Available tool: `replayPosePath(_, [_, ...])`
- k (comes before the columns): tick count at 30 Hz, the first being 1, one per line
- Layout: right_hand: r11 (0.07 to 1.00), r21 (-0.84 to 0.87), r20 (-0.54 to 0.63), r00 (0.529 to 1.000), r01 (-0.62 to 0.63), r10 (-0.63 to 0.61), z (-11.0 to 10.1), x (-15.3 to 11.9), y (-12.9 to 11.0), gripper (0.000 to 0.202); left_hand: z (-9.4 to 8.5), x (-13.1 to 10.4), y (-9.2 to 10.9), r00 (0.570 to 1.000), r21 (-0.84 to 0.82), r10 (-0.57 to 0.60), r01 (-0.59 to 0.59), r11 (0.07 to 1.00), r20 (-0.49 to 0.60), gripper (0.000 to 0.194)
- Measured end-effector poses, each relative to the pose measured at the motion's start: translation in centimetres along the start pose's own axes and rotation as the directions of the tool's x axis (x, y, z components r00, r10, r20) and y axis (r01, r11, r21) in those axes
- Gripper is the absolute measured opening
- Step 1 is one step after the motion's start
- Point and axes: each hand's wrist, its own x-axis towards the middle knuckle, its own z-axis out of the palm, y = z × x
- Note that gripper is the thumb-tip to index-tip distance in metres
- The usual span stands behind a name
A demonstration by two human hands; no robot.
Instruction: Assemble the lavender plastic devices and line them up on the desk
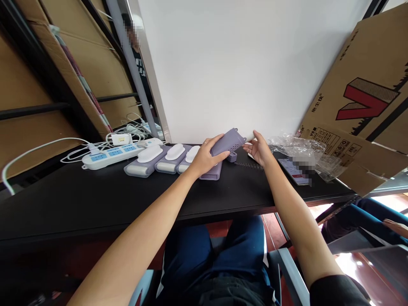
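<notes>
Fingers (213, 143) of both hands around purple casing (230, 141) above black table (95, 199), white wall (239, 63) behind.

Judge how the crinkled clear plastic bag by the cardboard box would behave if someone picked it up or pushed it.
The clear plastic bag looks thin and crumpled, so it would probably flop and fold when lifted. It seems very light, likely sliding easily on the smooth black table. Rolling seems unlikely; it lies in a loose heap.
</notes>
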Motion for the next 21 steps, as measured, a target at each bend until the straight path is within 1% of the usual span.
replayPosePath(1, [0.999,0.034,0.020,1.000,-0.009,0.009,0.0,-0.1,-0.1,0.044,0.0,0.1,-0.2,1.000,0.048,0.016,-0.016,0.999,0.000,0.078])
replayPosePath(3, [0.988,0.155,0.058,0.998,-0.022,0.014,0.2,-0.3,-0.3,0.036,-0.2,0.4,-1.0,0.998,0.185,0.066,-0.063,0.981,-0.008,0.094])
replayPosePath(4, [0.976,0.218,0.068,0.998,-0.025,0.011,0.3,-0.4,-0.3,0.034,-0.3,0.5,-1.4,0.995,0.261,0.097,-0.093,0.961,-0.005,0.101])
replayPosePath(5, [0.963,0.269,0.072,0.997,-0.025,0.006,0.4,-0.6,-0.4,0.035,-0.4,0.7,-1.8,0.991,0.333,0.133,-0.128,0.934,0.006,0.103])
replayPosePath(8, [0.947,0.321,0.075,0.997,-0.023,-0.002,0.8,-0.8,-0.3,0.043,-1.0,1.0,-2.6,0.970,0.478,0.236,-0.233,0.847,0.057,0.093])
replayPosePath(11, [0.951,0.307,0.106,0.994,-0.025,-0.008,1.0,-0.7,-0.1,0.044,-1.4,0.9,-2.6,0.954,0.541,0.287,-0.289,0.790,0.090,0.085])
replayPosePath(13, [0.950,0.309,0.116,0.993,-0.033,-0.004,1.0,-0.6,0.1,0.048,-1.5,0.8,-2.3,0.953,0.574,0.287,-0.291,0.765,0.101,0.082])
replayPosePath(17, [0.928,0.369,0.092,0.996,-0.052,0.019,1.0,-0.3,0.7,0.060,-1.8,0.7,-1.8,0.953,0.647,0.278,-0.288,0.706,0.122,0.077])
replayPosePath(19, [0.936,0.349,0.110,0.994,-0.044,0.006,1.0,-0.2,0.9,0.056,-2.0,0.7,-1.7,0.950,0.684,0.281,-0.293,0.667,0.133,0.074])
replayPosePath(21, [0.956,0.293,0.139,0.990,-0.028,-0.014,1.0,-0.2,1.1,0.047,-2.2,0.7,-1.7,0.949,0.721,0.280,-0.293,0.628,0.142,0.072])
